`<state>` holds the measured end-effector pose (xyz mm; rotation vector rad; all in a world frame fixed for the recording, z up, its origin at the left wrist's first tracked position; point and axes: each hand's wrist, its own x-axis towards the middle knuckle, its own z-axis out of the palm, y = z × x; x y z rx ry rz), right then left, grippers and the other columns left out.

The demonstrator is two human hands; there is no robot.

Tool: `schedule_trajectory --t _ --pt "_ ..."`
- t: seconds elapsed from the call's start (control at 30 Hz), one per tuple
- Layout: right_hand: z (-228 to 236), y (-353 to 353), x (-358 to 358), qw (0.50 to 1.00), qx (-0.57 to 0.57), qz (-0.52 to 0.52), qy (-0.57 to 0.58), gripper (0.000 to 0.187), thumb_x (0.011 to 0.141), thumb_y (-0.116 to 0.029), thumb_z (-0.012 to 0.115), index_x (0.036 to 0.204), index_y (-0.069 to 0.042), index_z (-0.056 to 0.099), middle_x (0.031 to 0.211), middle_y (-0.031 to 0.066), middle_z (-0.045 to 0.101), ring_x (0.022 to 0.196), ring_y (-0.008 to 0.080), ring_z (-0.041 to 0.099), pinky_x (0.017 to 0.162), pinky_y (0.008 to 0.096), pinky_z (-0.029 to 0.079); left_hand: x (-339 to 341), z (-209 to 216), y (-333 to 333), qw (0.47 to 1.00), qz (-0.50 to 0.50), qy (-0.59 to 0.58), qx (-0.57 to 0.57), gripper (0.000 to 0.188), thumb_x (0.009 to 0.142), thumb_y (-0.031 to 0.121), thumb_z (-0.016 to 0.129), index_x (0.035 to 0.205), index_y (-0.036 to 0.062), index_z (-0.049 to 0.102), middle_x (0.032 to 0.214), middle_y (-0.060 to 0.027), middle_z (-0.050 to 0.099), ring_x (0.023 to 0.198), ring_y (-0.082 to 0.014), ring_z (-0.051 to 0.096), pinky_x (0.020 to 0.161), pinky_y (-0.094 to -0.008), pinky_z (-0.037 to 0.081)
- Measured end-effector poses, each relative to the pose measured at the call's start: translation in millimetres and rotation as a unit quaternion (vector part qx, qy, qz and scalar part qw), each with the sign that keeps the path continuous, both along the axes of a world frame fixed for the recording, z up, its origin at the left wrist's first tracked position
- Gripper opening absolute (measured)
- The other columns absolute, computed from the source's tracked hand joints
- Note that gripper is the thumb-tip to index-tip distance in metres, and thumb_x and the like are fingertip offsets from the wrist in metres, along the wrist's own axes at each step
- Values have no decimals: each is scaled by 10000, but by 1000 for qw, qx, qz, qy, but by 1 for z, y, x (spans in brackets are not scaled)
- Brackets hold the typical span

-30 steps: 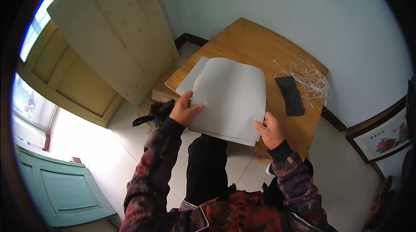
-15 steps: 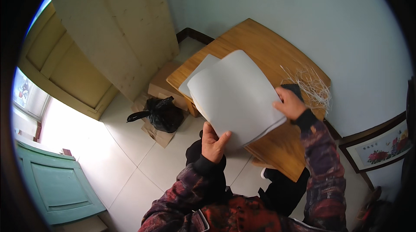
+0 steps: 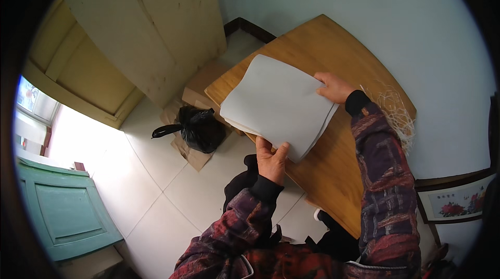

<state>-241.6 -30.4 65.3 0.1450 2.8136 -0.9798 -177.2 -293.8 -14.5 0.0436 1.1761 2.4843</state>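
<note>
Both my hands grip a stack of white paper sheets [image 3: 276,102], tilted over the wooden table [image 3: 323,185]. My left hand [image 3: 271,162] pinches the near edge, with the thumb on top and the fingers beneath. My right hand [image 3: 334,88] is closed on the right edge, also with its thumb over the top sheet. Along the left and lower right sides the layers fan slightly apart. Whether the stack touches the table cannot be made out.
Thin white strands [image 3: 393,117] lie tangled on the table's right side, partly behind my right sleeve. A knotted black plastic bag [image 3: 200,130] sits on flattened cardboard [image 3: 190,154] on the floor. A tall wooden board [image 3: 161,24] leans at the left; a framed flower picture [image 3: 455,201] stands right.
The stack has turned and moved away from me over the table. A sheet that stuck out at the left now lies nearly in line with the others. Both hands still grip the stack.
</note>
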Motion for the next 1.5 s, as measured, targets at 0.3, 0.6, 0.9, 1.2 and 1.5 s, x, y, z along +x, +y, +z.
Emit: schedule_trajectory --t 0.3,0.6,0.9,1.2,1.5 --pt "-19 10 1 996 -87 -2 -7 251 806 -84 554 1035 18 558 938 74 614 891 157 569 800 314 464 -12 4 -4 998 2 55 -35 453 858 -29 579 1267 49 400 1246 -93 498 1146 -191 487 969 -348 425" --pt "-47 15 -5 998 -44 -17 51 304 778 -111 562 1060 -5 602 1009 201 637 981 358 583 839 399 463 -20 8 -16 983 -92 -63 -148 403 876 22 553 1230 10 362 1135 -129 564 943 -199 610 708 -314 545" --pt "-61 -3 28 943 59 -223 240 391 817 -167 624 1166 -9 548 1162 195 573 1090 361 536 928 404 436 -46 -4 -70 929 -38 204 -307 131 940 118 555 997 2 534 843 -67 610 673 -123 571 645 -242 487" --pt "-88 -101 130 917 -169 -329 148 477 812 -68 637 1241 35 456 1085 166 577 858 194 609 752 321 503 -190 -16 -62 704 7 467 -536 480 884 265 593 1243 -31 474 1220 -241 546 1142 -382 526 941 -409 421" --pt "-79 -152 128 919 -96 -310 224 538 764 -66 606 1234 83 391 1167 268 474 1124 413 463 967 435 397 -225 -35 -47 716 -58 442 -537 499 847 280 614 1240 -13 519 1177 -247 592 1093 -362 578 925 -394 447"
